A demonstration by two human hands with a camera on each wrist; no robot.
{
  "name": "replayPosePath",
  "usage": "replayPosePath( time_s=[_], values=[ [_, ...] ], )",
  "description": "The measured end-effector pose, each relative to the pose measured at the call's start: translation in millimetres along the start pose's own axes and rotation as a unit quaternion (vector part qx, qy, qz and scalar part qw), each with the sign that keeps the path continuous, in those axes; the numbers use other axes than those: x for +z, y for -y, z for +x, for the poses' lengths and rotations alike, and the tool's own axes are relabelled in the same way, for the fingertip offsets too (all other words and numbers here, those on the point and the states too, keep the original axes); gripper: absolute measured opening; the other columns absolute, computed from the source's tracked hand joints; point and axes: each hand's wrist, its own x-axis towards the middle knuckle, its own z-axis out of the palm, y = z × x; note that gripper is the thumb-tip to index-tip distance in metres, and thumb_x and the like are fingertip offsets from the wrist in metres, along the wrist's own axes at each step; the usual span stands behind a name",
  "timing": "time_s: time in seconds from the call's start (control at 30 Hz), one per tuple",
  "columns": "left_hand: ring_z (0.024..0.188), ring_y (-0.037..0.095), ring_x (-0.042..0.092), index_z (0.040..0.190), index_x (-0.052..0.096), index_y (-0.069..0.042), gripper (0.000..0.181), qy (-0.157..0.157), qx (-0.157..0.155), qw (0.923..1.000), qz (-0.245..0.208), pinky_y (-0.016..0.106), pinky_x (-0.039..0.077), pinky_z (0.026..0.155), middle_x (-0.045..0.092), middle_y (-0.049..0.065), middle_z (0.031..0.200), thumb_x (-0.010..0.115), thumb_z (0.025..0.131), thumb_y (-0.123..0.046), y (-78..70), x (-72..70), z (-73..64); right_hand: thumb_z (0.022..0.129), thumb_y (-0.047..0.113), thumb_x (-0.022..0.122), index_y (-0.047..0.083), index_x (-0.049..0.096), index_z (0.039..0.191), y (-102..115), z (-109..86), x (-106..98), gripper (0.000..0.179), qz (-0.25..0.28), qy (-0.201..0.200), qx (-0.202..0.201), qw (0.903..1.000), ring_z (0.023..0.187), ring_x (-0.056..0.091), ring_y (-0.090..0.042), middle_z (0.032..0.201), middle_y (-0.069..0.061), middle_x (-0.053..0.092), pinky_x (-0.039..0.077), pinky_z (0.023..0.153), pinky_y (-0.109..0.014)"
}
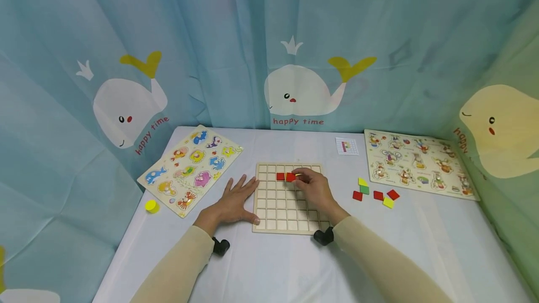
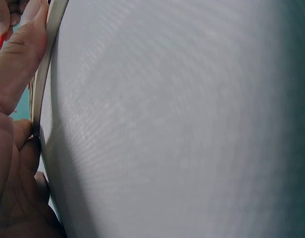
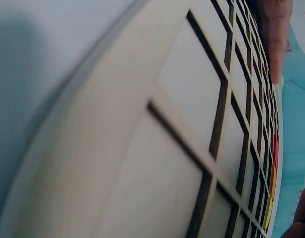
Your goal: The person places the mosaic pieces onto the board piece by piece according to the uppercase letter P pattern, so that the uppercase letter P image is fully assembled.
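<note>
A square wooden grid board (image 1: 269, 212) lies flat before me. My left hand (image 1: 236, 202) rests along its left edge, fingers spread and thumb near the lower corner. In the left wrist view the thumb (image 2: 21, 59) lies against the board's edge. Over the upper rows, my right hand (image 1: 316, 191) pinches a red square tile (image 1: 290, 177) between thumb and fingertips. Just left of it, another red tile (image 1: 280, 176) sits in the grid. A bit of yellow tile (image 1: 298, 175) shows beside the right fingertips, mostly hidden by them.
Loose red, yellow and green tiles (image 1: 364, 190) lie right of the board. Behind them are a small pattern card (image 1: 347, 146) and a knobbed picture puzzle (image 1: 414, 179). A sea-animal puzzle (image 1: 191, 169) and a yellow round piece (image 1: 152, 206) lie at left. A whale-print curtain (image 1: 236, 83) hangs behind.
</note>
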Motion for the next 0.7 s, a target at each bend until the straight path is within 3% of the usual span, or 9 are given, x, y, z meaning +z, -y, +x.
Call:
replayPosePath(
  time_s=[0.2,0.53,0.7],
  values=[
    [0.166,0.022,-0.004,0.170,0.022,-0.021,0.120,0.001,-0.002,1.0000,0.002,0.051,-0.013,0.133,0.015,-0.004,0.178,0.089,0.077,-0.057,0.2,0.8,0.0,0.098,0.003,0.071,0.009,0.074,0.125,2.6,4.3,11.6,0.029,-0.001,0.016,0.015,0.9998,0.100,0.071,-0.027,0.115,-0.016,0.077,0.058,0.077,-0.030],
    [0.166,0.023,-0.004,0.170,0.021,-0.021,0.121,0.001,-0.001,1.0000,0.002,0.051,-0.013,0.133,0.014,-0.004,0.178,0.088,0.077,-0.060,1.5,2.0,1.6,0.095,0.009,0.077,0.011,0.076,0.121,2.4,5.1,20.3,0.027,-0.058,0.032,0.012,0.9978,0.088,0.064,-0.021,0.101,-0.007,0.075,0.056,0.080,-0.035],
    [0.166,0.024,-0.004,0.170,0.021,-0.021,0.121,0.000,-0.003,1.0000,0.002,0.052,-0.013,0.133,0.014,-0.004,0.178,0.088,0.077,-0.059,1.9,2.3,1.7,0.095,0.010,0.077,0.010,0.076,0.121,2.9,4.5,22.9,0.027,-0.076,0.035,0.013,0.9964,0.089,0.064,-0.019,0.103,-0.006,0.075,0.056,0.081,-0.036]
  ],
)
